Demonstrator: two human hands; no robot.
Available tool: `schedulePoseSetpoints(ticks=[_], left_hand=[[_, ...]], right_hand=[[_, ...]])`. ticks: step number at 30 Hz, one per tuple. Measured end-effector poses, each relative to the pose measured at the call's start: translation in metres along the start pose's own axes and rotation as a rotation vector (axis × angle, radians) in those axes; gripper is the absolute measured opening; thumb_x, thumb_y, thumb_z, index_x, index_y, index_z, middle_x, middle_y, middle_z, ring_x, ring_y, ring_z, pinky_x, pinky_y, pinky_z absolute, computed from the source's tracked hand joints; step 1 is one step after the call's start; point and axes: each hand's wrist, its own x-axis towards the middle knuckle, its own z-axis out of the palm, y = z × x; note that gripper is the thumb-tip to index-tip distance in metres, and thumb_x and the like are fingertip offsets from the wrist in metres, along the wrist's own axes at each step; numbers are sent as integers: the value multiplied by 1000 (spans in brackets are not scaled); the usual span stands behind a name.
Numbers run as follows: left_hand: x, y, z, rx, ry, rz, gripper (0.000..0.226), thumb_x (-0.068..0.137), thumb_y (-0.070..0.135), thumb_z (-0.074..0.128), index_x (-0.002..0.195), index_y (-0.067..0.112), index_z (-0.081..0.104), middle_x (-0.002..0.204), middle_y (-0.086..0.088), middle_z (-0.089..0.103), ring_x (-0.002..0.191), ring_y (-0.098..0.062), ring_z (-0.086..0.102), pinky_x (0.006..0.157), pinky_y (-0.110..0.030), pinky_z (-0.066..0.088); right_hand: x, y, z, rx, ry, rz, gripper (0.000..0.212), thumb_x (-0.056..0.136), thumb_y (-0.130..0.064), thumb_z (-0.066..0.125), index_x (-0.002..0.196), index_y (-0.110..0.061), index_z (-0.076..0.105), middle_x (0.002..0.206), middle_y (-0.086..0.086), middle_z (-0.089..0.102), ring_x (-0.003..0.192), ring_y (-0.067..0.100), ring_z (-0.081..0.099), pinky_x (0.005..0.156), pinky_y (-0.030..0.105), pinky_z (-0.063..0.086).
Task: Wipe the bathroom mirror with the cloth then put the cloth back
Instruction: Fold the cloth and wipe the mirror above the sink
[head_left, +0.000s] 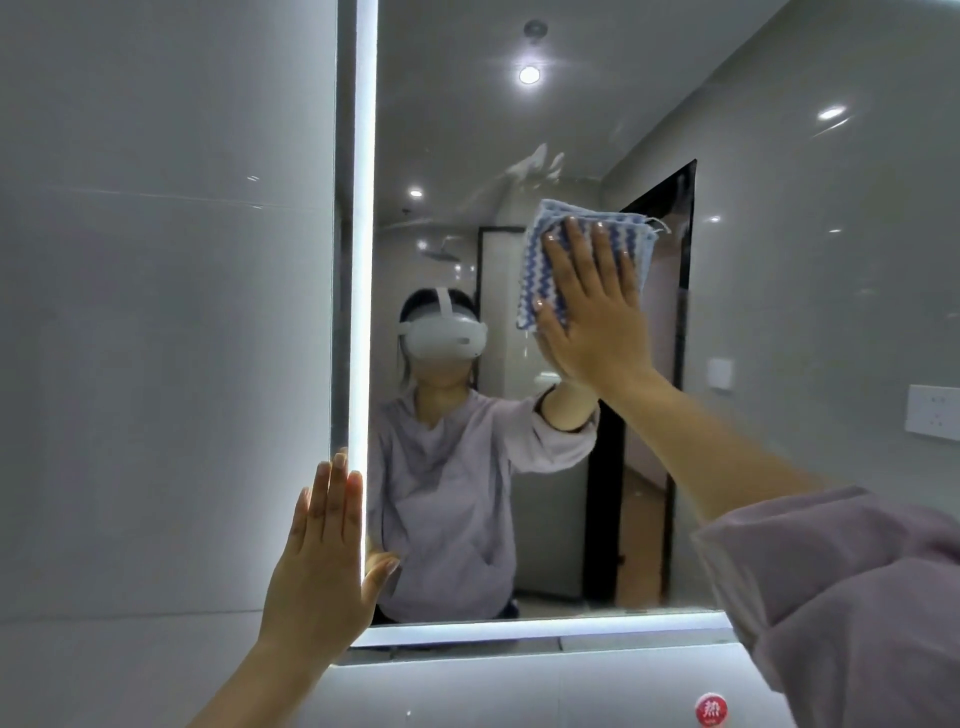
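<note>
Cloth (535, 275), blue-white zigzag, folded, lies flat on mirror (467, 156) glass, upper right of centre. Your right hand (592, 312) presses it there, fingers straight, slightly spread. Your left hand (322, 571) rests flat, fingers together, on light strip (362, 260) at mirror's left edge, near lower corner.

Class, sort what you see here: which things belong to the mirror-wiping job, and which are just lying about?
Belong to the job: mirror; blue-and-white cloth, pressed flat on the glass by the right hand; left hand, resting flat at the mirror's lit left edge.
Just there: red round sticker below the mirror; grey wall tiles; white socket plate at far right.
</note>
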Motion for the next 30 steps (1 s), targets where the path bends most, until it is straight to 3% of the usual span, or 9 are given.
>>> schedulePoseSetpoints(ticks=[5,14,21,30], left_hand=[[1,-1,1,-3,2,13,88,85,61,22,139,-9,31,151,-25,23,142,-38,13,114,-36,4],[2,-2,3,-26,11,19,90,88,65,15,137,-9,34,148,-27,28,141,-32,8,113,-36,5],[2,-3,4,-6,52,38,89,88,67,9,144,-1,9,150,-24,22,141,-32,5,113,-37,6],[3,-3,7,-31,103,69,87,87,68,8,145,3,5,154,-13,2,141,-32,6,112,-39,7]], right_hand=[[-14,48,-1,-11,1,47,66,99,-48,25,154,-16,9,162,8,7,149,26,2,120,45,2],[-37,102,-2,-36,0,88,66,97,-48,21,154,-15,13,161,9,13,148,25,7,121,40,0],[-61,137,-5,-5,-1,280,68,95,-46,16,153,-10,12,161,12,8,149,27,3,120,46,5],[-66,134,-13,3,-4,356,72,91,-48,11,153,-10,14,161,10,8,149,27,3,121,44,1]])
